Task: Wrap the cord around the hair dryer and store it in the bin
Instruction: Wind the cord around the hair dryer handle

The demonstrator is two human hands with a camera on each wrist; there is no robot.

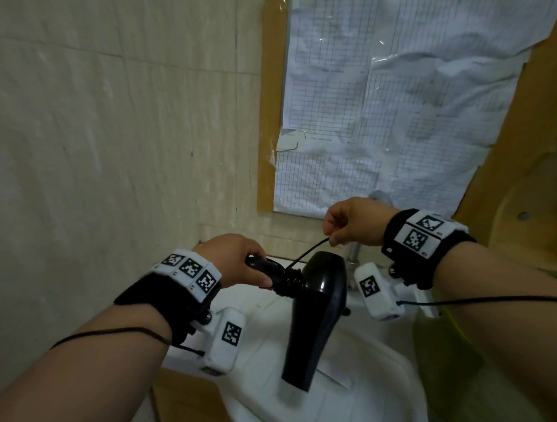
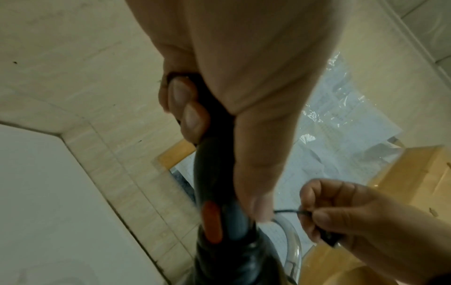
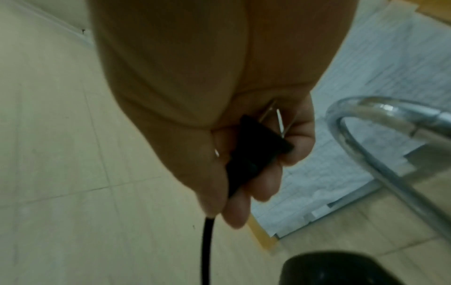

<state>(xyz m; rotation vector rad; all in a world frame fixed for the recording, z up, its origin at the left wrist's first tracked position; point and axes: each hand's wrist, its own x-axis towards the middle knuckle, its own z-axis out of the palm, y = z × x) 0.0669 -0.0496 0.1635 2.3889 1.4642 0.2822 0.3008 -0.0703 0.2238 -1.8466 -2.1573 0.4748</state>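
Observation:
A black hair dryer [image 1: 313, 308] hangs above a white sink [image 1: 358, 395], nozzle pointing down toward me. My left hand [image 1: 241, 263] grips its handle [image 2: 214, 173], thumb lying along it near an orange switch [image 2: 211, 221]. Several turns of the black cord [image 1: 289, 279] sit around the handle next to the body. A short taut stretch of cord [image 1: 307, 252] runs up to my right hand [image 1: 351, 223], which pinches it. In the right wrist view that hand [image 3: 244, 173] holds the black plug [image 3: 253, 150], metal prongs showing. No bin is in view.
A chrome tap [image 3: 380, 135] curves just right of my right hand, behind the dryer. Tiled wall [image 1: 107, 122] fills the left. Gridded paper sheets under plastic [image 1: 393, 94] hang in a wooden frame behind the sink.

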